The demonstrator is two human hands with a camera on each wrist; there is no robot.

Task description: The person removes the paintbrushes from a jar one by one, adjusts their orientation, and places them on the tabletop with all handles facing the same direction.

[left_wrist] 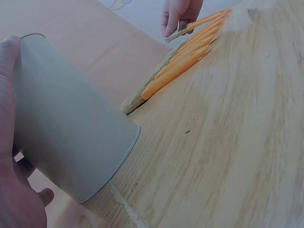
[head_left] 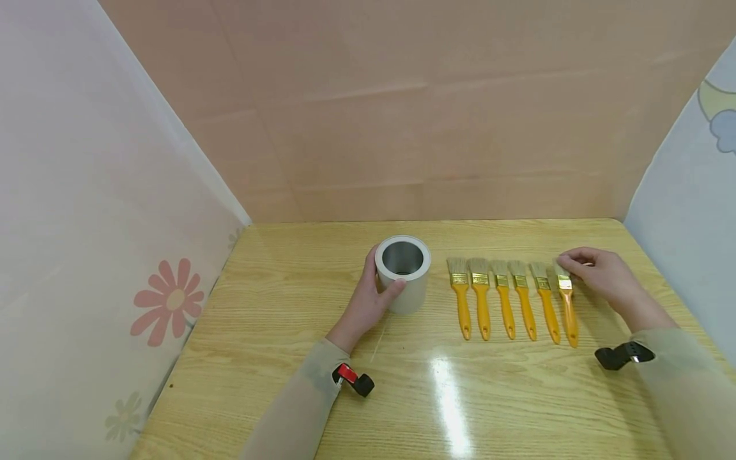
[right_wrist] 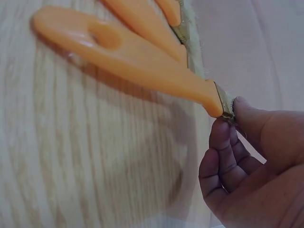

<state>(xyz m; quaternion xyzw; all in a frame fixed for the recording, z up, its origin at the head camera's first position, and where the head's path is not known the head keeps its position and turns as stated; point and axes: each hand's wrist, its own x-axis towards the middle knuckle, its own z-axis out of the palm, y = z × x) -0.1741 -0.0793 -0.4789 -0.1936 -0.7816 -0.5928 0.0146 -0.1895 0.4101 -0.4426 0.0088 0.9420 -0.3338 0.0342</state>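
An open white can [head_left: 411,295] with a metallic inside stands upright on the wooden table. My left hand [head_left: 368,297] grips its side, fingers behind and thumb in front; in the left wrist view the can [left_wrist: 71,118] fills the left part. My right hand [head_left: 604,275] pinches the bristle end of the rightmost paintbrush [head_left: 566,300], which has an orange handle and a brass-coloured ferrule. The right wrist view shows thumb and fingertips at the bristles of that paintbrush [right_wrist: 142,61], with its handle pointing away from the hand.
Several more orange-handled paintbrushes [head_left: 483,300] lie in a row between the can and my right hand, bristles toward the back. A pinkish-brown covered wall [head_left: 402,128] rises behind the table [head_left: 276,287]. Pale flower-patterned sheets [head_left: 115,223] flank both sides.
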